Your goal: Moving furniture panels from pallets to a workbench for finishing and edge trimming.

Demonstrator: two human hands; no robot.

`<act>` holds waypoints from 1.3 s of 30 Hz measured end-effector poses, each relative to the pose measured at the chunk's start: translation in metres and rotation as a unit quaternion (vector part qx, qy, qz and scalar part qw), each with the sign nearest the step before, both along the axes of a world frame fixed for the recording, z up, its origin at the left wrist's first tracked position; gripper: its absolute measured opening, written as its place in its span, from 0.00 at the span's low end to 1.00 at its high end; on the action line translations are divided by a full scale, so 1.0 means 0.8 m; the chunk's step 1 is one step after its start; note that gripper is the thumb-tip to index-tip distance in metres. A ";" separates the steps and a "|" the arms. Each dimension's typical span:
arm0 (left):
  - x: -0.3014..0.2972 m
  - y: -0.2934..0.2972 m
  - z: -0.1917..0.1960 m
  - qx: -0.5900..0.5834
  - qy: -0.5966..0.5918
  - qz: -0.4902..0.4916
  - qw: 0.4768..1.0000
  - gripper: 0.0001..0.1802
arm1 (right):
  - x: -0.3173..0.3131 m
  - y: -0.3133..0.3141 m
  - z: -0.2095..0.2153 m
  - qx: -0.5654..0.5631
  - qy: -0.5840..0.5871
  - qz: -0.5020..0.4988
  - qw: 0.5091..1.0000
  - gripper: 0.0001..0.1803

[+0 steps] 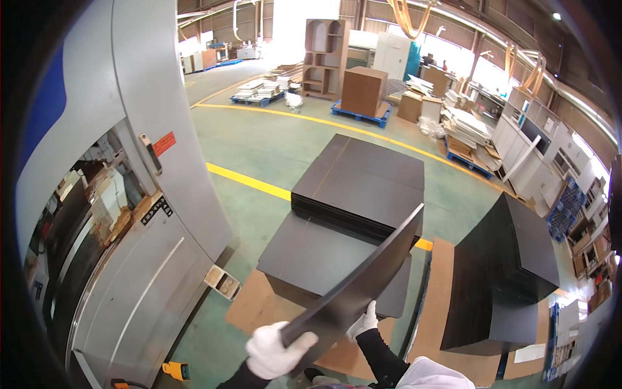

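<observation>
A dark panel (363, 272) is tilted on edge between my two white-gloved hands, its far corner rising to the right. My left hand (278, 350) is closed around the near left end, with the fingers wrapped over the edge. Lower on the panel's right side, my right hand (364, 322) grips it; part of that hand is hidden behind the panel. Just beyond stands a stack of dark panels (363, 172), higher at the back, with a lower front pile (311, 256) on a brown board (253, 301).
Grey machine (149, 285) with an open side window fills the left. Another stack of dark panels (499, 279) stands at right on brown board. A yellow foot pedal (176, 371) lies on the floor near the machine. Pallets with a brown box (364, 91) stand farther back.
</observation>
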State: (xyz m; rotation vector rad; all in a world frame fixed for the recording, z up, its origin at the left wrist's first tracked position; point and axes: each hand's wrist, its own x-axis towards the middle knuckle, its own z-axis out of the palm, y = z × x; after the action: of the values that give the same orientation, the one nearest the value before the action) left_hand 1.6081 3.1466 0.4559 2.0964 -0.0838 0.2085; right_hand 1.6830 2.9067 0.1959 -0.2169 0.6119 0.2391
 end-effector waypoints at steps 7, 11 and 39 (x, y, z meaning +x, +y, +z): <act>-0.135 0.194 0.055 -0.195 0.018 0.207 0.959 0.21 | 0.011 0.097 0.083 -0.095 -0.180 0.117 0.972 0.33; -0.305 0.191 0.004 -0.155 0.101 0.503 0.844 0.27 | -0.009 0.205 0.124 0.018 -0.191 0.234 0.953 0.26; -0.830 0.574 -0.089 -0.039 0.116 0.960 0.251 0.28 | -0.565 1.234 0.193 0.113 -0.257 0.828 0.485 0.16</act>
State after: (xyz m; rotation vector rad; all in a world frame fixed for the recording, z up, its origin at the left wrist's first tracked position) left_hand 0.9441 3.6055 0.3849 0.7213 2.6392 1.1886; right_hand 1.2307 3.8940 0.3505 -0.5535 -0.4884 2.0851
